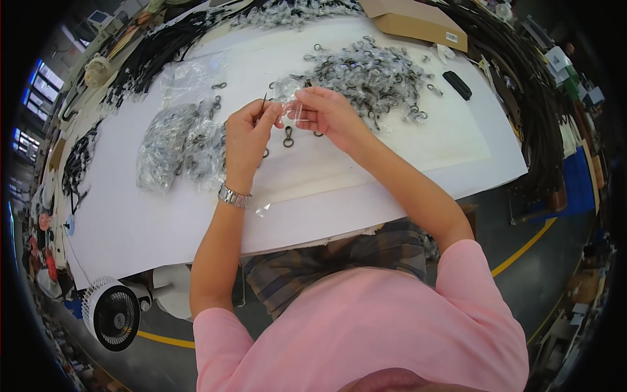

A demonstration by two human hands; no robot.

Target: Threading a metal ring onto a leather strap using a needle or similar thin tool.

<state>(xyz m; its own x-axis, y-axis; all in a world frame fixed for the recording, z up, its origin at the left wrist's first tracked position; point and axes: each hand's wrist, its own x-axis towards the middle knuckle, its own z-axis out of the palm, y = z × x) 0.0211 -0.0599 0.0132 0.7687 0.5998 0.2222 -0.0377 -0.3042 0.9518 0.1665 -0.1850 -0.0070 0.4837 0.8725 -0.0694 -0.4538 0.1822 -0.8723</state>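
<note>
My two hands meet over the white table, fingertips close together. A thin dark pointed tool [264, 101] sticks up from the closed fingers of my left hand [248, 130]; its kind is hidden. My right hand [330, 117] pinches a small clear plastic wrapper [297, 112], which the left fingertips also seem to touch. Just below them lies a dark metal snap hook [288, 137]. Beyond my right hand is a heap of plastic-wrapped metal hooks [375, 72]. Clear plastic bags [166, 144] with dark metal pieces among them lie left of my left hand.
A black oblong object [456, 85] and a cardboard box [418, 23] sit at the far right. Dark straps [147, 65] bundle along the far left edge, more cords [542, 117] hang at the right. A white fan [114, 313] stands by the near left corner.
</note>
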